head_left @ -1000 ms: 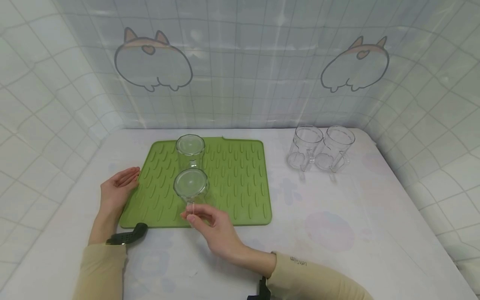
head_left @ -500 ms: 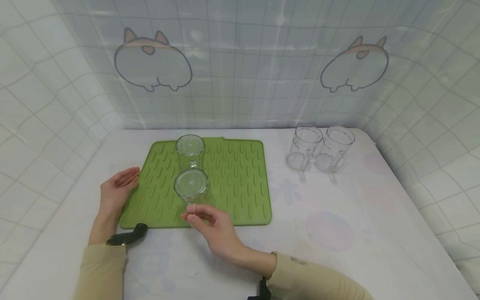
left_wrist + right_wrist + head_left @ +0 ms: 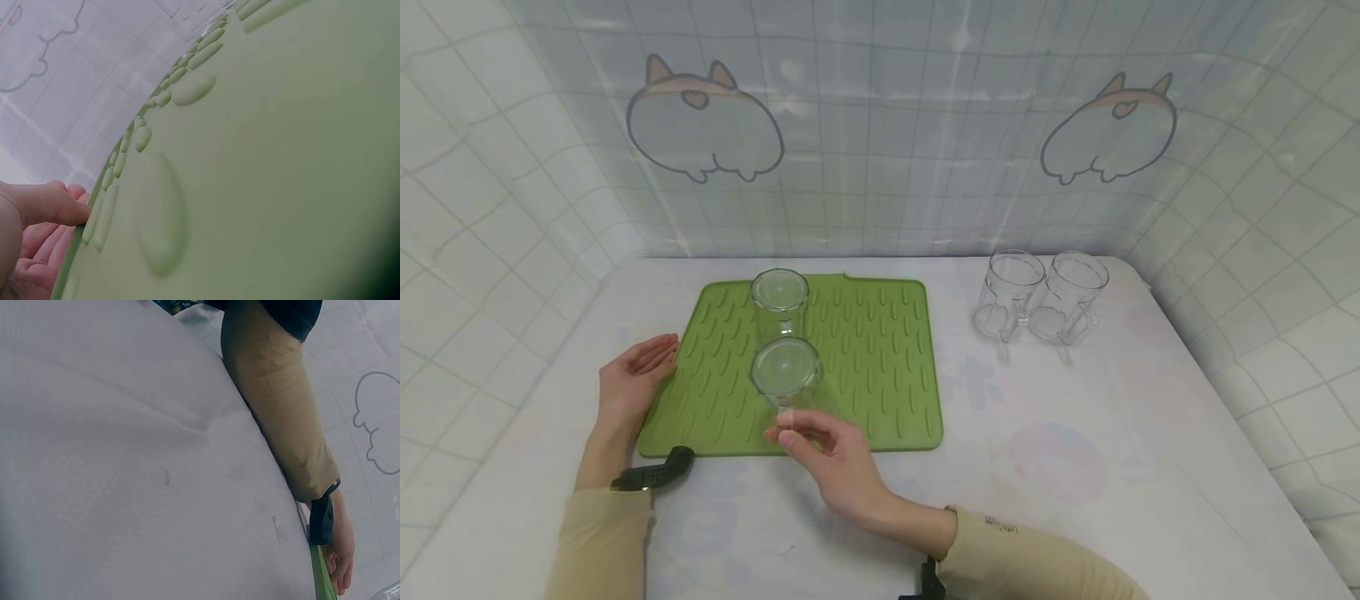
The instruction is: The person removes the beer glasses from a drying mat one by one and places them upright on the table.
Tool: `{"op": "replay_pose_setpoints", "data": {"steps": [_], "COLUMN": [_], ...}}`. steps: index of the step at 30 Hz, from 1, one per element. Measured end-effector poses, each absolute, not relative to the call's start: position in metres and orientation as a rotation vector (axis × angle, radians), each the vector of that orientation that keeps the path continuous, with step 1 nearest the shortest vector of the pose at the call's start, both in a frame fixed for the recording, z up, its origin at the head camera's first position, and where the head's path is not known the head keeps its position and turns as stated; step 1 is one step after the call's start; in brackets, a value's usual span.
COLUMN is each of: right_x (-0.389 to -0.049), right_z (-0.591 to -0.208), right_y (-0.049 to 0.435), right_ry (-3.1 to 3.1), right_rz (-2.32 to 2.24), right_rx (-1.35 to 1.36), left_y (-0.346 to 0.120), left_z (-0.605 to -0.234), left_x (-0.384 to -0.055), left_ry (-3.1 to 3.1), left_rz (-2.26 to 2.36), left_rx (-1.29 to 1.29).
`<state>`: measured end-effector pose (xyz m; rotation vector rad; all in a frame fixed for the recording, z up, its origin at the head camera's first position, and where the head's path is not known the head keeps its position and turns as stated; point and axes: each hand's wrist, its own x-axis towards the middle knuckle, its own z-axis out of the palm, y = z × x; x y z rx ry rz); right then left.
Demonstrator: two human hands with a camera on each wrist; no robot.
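An upside-down clear glass mug (image 3: pixel 785 368) is on the front part of a green ridged mat (image 3: pixel 880 375). My right hand (image 3: pixel 838 462) pinches that mug's handle between thumb and fingers. Directly behind it, another upside-down glass mug (image 3: pixel 780 302) stands on the mat. At the mat's left edge rests my left hand (image 3: pixel 632 379), its fingers relaxed. In the left wrist view, the left hand's thumb (image 3: pixel 59 206) touches the mat's rim and the other fingers lie loosely beyond it. The right wrist view does not show the right hand or its mug.
Two upright glass mugs (image 3: pixel 1013 292) stand side by side at the back right of the white-covered table (image 3: pixel 1075 400). A tiled curtain (image 3: pixel 880 167) with cartoon animals borders the back and sides.
The front mug and my right hand have shifted very slightly to the right. My left hand remains at the mat's edge, and the other mugs have not moved.
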<state>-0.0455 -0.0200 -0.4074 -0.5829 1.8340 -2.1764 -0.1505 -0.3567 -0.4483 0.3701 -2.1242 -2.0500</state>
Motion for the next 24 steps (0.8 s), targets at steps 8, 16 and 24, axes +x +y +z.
{"op": "replay_pose_setpoints", "data": {"steps": [8,16,24], "right_x": [-0.045,-0.044,-0.042], "right_z": [-0.407,-0.406,-0.406], "right_y": [-0.016,-0.011,-0.004], "right_ry": [1.853,1.881,1.895], "right_rz": [-2.182,-2.188,-2.197], "right_rx": [-0.571,-0.583,-0.554], "left_y": [-0.357,-0.356,-0.356], "left_z": [-0.448,-0.448,-0.448], "left_x": [-0.151,-0.15,-0.149], "left_ry": [-2.119,-2.176,-2.15], "left_rz": [-2.058,-1.991,-2.005], "left_rx": [0.355,0.372,0.362]}}
